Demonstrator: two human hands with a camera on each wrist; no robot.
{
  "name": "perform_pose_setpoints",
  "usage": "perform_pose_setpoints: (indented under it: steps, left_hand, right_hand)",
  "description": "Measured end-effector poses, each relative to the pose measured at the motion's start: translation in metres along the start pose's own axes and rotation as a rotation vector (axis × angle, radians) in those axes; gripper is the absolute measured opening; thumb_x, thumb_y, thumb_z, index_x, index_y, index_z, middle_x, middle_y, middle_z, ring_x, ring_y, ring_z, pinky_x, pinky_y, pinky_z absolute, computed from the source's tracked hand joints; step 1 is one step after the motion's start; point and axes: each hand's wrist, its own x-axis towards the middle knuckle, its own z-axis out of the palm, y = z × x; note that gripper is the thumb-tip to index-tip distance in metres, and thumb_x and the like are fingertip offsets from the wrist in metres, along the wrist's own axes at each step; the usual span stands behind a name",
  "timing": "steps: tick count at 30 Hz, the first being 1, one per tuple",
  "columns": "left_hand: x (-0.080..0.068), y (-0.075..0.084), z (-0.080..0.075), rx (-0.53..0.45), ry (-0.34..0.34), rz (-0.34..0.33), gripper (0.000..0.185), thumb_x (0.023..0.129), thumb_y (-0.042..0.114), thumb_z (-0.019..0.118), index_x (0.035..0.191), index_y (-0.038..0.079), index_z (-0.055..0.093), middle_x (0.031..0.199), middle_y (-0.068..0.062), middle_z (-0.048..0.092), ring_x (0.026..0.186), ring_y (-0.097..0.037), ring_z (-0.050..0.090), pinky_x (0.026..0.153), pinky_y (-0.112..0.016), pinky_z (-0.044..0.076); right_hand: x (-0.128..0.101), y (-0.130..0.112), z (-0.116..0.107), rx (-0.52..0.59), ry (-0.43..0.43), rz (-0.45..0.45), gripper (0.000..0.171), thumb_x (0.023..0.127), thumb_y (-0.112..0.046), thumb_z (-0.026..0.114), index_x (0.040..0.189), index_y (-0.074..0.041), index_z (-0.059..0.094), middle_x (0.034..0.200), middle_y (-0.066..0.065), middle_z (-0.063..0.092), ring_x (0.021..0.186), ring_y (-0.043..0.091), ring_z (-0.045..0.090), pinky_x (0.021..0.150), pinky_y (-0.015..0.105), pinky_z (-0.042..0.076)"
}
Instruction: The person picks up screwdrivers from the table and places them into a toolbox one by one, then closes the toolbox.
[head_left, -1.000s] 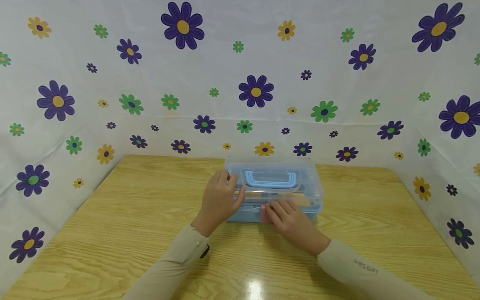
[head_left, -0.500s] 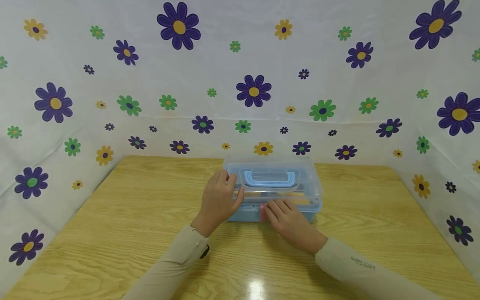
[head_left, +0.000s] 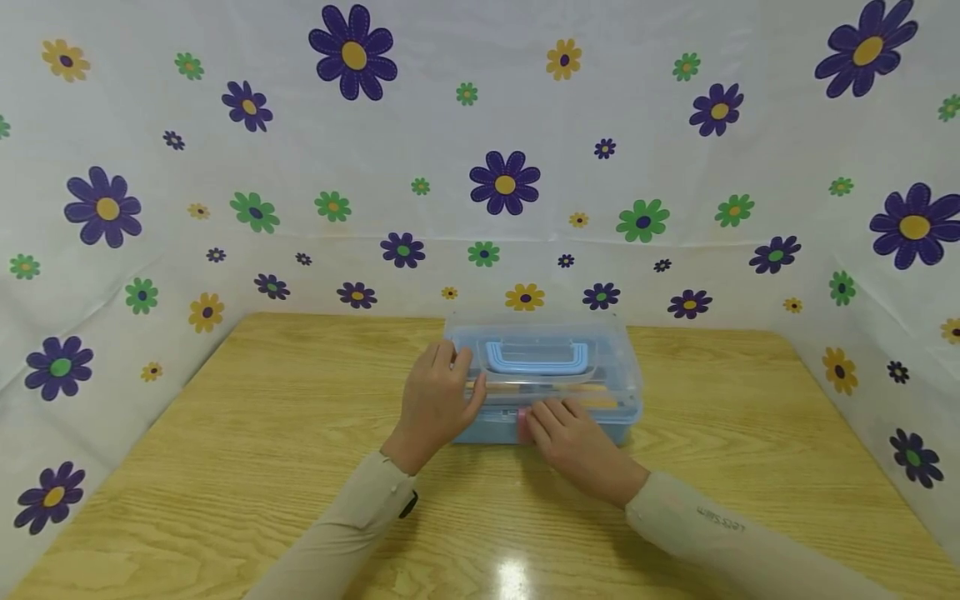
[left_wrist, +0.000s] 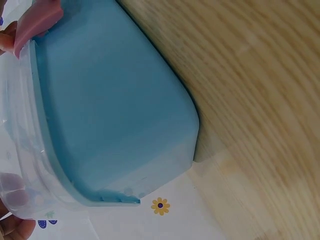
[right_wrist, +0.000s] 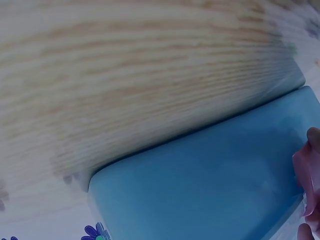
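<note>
- Blue box [head_left: 480, 429] with a clear lid [head_left: 615, 367], standing on the far middle of the wooden table [head_left: 225, 467], close to the flowered sheet [head_left: 480, 125] behind.
- Light blue handle [head_left: 540, 357] folded flat on top of the lid.
- Left hand [head_left: 435, 404] laid over the lid's left end, fingers fairly straight and pressing on the clear plastic, thumb along the front edge.
- Right hand [head_left: 573, 437] at the middle of the box's front, fingertips bent onto the pink latch [head_left: 522, 423]; whether pinching or only pressing, cannot tell.
- Pink latch [left_wrist: 35, 22] at the rim where lid meets box, seen from the left wrist too; from the right wrist, a finger touching its edge [right_wrist: 306, 172].
- Blue box wall [right_wrist: 210, 190] flat down on the table, upright.
- Beige sleeves [head_left: 352, 525] on both forearms.
</note>
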Motion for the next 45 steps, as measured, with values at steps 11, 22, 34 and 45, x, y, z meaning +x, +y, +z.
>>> perform_pose_setpoints:
  steps: [11,22,34,45]
  left_hand:
    - [-0.003,-0.001,-0.001,0.010,0.024,0.001,0.024,0.080,0.027,0.065,0.082,0.003,0.060,0.076,-0.008,0.053,0.067,-0.019,0.049,0.058,-0.028,0.045]
    - [-0.004,0.001,-0.002,0.033,0.016,-0.004,0.023,0.080,0.027,0.065,0.083,0.005,0.061,0.076,-0.008,0.054,0.068,-0.020,0.051,0.058,-0.028,0.046]
    - [-0.001,0.002,-0.007,0.055,-0.061,-0.024,0.022,0.083,0.029,0.059,0.095,0.010,0.063,0.081,-0.007,0.055,0.075,-0.024,0.052,0.069,-0.037,0.045]
    - [0.002,0.001,-0.010,0.021,-0.087,-0.029,0.022,0.084,0.030,0.059,0.095,0.010,0.063,0.081,-0.007,0.054,0.075,-0.023,0.051,0.068,-0.037,0.045]
  right_hand:
    - [0.002,-0.004,0.008,-0.047,0.067,-0.028,0.051,0.102,-0.002,0.012,0.101,0.000,0.062,0.087,0.005,0.054,0.077,0.018,0.049,0.067,0.028,0.041]
    - [0.001,-0.007,0.010,-0.055,0.100,-0.017,0.047,0.102,-0.002,0.014,0.099,0.000,0.061,0.087,0.006,0.053,0.077,0.018,0.050,0.068,0.028,0.042]
    - [0.002,-0.008,0.011,-0.057,0.089,-0.008,0.049,0.103,-0.004,0.013,0.100,-0.001,0.062,0.087,0.005,0.053,0.078,0.018,0.050,0.069,0.028,0.044]
    - [0.002,-0.004,0.005,0.040,0.045,0.028,0.016,0.094,-0.011,0.054,0.103,-0.001,0.061,0.094,0.006,0.057,0.085,0.019,0.056,0.075,0.030,0.049]
